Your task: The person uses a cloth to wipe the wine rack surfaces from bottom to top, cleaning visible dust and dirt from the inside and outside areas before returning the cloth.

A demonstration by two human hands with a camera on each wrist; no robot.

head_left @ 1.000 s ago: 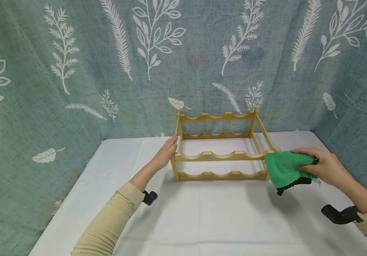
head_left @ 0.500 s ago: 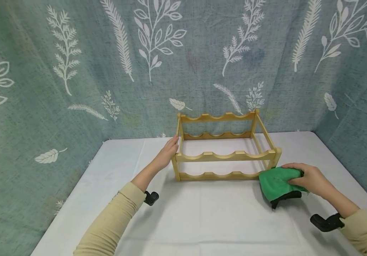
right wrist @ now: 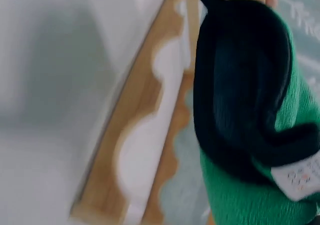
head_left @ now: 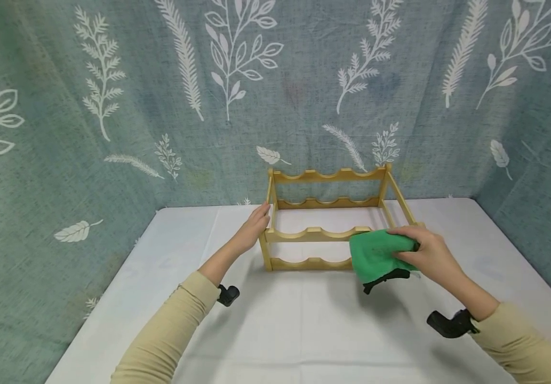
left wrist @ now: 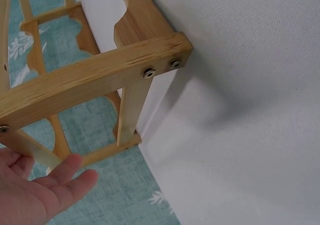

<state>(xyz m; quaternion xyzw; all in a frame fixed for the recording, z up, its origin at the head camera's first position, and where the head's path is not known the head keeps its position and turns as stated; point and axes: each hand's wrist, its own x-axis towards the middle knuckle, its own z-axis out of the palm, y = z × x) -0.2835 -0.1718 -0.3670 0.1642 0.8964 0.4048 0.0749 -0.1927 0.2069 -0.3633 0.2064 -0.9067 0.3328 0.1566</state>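
Observation:
A light wooden wine rack (head_left: 313, 234) with scalloped rails stands at the back of the white table. My left hand (head_left: 251, 229) rests against its left side; in the left wrist view its fingers (left wrist: 67, 172) are extended beside the wooden frame (left wrist: 95, 70). At the rack's front right, my right hand (head_left: 431, 256) grips a green cloth (head_left: 381, 253) with black edging, which covers the right part of the front rails. The right wrist view shows the cloth's dark folded border (right wrist: 205, 110) and a white tag (right wrist: 300, 177); most of the hand is hidden there.
White cloth covers the table (head_left: 256, 330). Behind and beside it hangs a blue-green curtain (head_left: 294, 122) with white leaf prints, close to the back of the rack. A black wrist camera (head_left: 450, 324) sits on the right forearm.
My right hand moved the green cloth leftward from the rack's right corner along its front, dipping lower midway and then rising again. The left hand stayed on the rack's left side.

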